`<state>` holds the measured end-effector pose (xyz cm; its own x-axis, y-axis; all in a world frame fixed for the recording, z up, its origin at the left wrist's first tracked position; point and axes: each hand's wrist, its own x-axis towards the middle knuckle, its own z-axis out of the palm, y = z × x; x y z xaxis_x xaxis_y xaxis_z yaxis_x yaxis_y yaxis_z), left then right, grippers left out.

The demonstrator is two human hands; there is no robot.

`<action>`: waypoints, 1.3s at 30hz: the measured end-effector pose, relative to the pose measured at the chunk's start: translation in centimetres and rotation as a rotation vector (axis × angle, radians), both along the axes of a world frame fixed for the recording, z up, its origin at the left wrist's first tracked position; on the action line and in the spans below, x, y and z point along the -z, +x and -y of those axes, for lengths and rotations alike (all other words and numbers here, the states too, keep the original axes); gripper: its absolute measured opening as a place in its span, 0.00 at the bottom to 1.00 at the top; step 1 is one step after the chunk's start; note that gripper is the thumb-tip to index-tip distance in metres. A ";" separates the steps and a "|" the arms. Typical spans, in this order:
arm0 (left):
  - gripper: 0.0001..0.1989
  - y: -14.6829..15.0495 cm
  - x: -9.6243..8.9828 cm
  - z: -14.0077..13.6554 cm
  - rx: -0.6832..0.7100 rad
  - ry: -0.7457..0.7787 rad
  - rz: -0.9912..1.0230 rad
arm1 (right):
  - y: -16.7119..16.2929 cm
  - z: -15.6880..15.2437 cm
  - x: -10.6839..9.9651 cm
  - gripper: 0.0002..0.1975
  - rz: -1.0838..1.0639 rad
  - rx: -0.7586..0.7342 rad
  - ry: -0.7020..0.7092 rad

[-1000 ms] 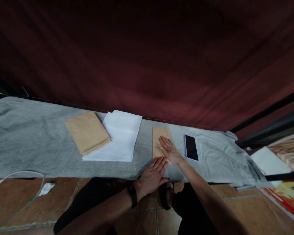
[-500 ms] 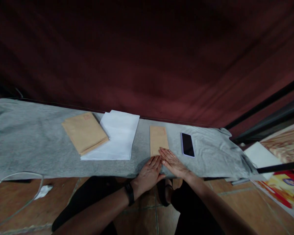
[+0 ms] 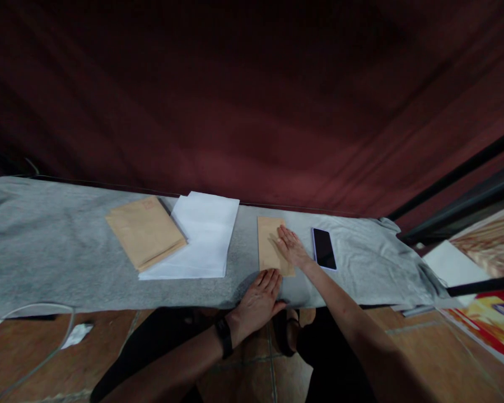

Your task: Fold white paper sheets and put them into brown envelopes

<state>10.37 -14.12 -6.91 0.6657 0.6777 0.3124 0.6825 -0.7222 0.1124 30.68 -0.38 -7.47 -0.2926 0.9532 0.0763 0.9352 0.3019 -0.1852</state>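
Note:
A brown paper envelope (image 3: 269, 246) lies flat on the grey cloth, its long side running away from me. My right hand (image 3: 292, 246) rests on its right edge with the fingers stretched out flat. At the near end, my left hand (image 3: 260, 296) presses its fingertips on the envelope's lower edge, palm down and fingers extended. To the left, a stack of brown envelopes (image 3: 147, 232) partly covers white paper sheets (image 3: 210, 235). A phone (image 3: 324, 249) with a dark screen and pale purple case lies right of my right hand.
The grey cloth (image 3: 59, 240) covers a long narrow surface before a dark red curtain (image 3: 252, 123). A white cable (image 3: 33, 305) hangs at the left front edge. Dark bars (image 3: 479, 285) and a colourful printed box or sheet (image 3: 491, 319) stand at the right.
My right hand has slid from the envelope's near end up along its right side, away from me. My left hand stays at the near edge.

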 end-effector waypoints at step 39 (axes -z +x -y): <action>0.24 -1.2 0.1 -3.7 -0.210 -0.550 0.630 | -2.1 14.9 -0.3 0.29 0.007 -0.073 0.156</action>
<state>9.18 -10.46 -7.02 0.3223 0.9308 0.1724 0.4884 -0.3195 0.8120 28.60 -15.26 -7.17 -0.3615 0.9061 0.2198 0.9109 0.3936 -0.1241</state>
